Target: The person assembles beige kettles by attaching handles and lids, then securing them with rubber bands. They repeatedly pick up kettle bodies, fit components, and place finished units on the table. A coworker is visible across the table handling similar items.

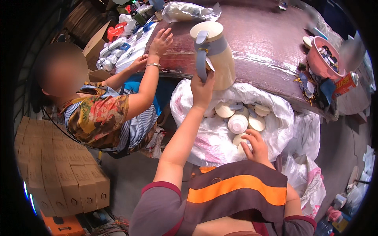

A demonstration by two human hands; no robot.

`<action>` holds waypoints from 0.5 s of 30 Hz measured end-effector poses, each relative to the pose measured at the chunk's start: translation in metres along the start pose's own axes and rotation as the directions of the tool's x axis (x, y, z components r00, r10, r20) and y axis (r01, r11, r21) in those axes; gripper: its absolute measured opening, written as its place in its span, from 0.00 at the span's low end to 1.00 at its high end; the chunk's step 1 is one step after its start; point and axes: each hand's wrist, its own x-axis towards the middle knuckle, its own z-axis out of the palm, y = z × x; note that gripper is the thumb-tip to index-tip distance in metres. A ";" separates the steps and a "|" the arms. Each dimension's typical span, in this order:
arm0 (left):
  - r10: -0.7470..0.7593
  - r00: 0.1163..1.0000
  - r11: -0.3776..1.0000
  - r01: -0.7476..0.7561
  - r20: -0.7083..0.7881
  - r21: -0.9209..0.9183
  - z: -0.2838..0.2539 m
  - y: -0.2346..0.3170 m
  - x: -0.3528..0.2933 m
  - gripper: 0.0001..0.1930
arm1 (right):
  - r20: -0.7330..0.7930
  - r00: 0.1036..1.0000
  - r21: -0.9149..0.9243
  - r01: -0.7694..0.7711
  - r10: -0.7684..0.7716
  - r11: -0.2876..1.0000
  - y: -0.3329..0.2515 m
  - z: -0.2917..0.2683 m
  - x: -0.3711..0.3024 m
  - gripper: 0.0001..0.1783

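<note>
My left hand (202, 88) is closed on the grey handle of a beige thermos jug (223, 69), near its lower end. The jug is upright at the table's near edge, with its lid on and a small white paper tag (210, 65) by the handle. I cannot tell whether its base rests on anything. Below it, a white woven plastic sack (189, 114) gapes wide, holding several cream lids (238, 124), some with grey levers. My right hand (256, 147) is over the sack's near side, fingers apart, next to one lid; whether it touches that lid is unclear.
A co-worker (106, 110) sits at left, hands over the dark red table (256, 35). A clear plastic-wrapped item (191, 11) lies at the back. A pink basin (323, 59) of small parts stands right. Stacked cardboard boxes (59, 169) fill the lower left.
</note>
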 end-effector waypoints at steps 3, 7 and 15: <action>-0.043 0.999 0.941 0.032 0.025 0.338 -0.005 -0.005 0.001 0.14 | 0.049 0.998 0.049 -0.032 0.030 0.998 -0.003 0.009 -0.005 0.11; -0.154 0.986 0.933 0.126 0.057 0.338 -0.013 -0.027 -0.014 0.19 | 0.138 0.989 0.100 -0.064 0.050 0.993 -0.004 0.021 -0.011 0.11; -0.430 0.806 0.781 0.106 0.407 0.615 -0.010 -0.065 -0.073 0.18 | 0.260 0.955 0.193 -0.199 0.146 0.961 0.003 0.025 -0.020 0.11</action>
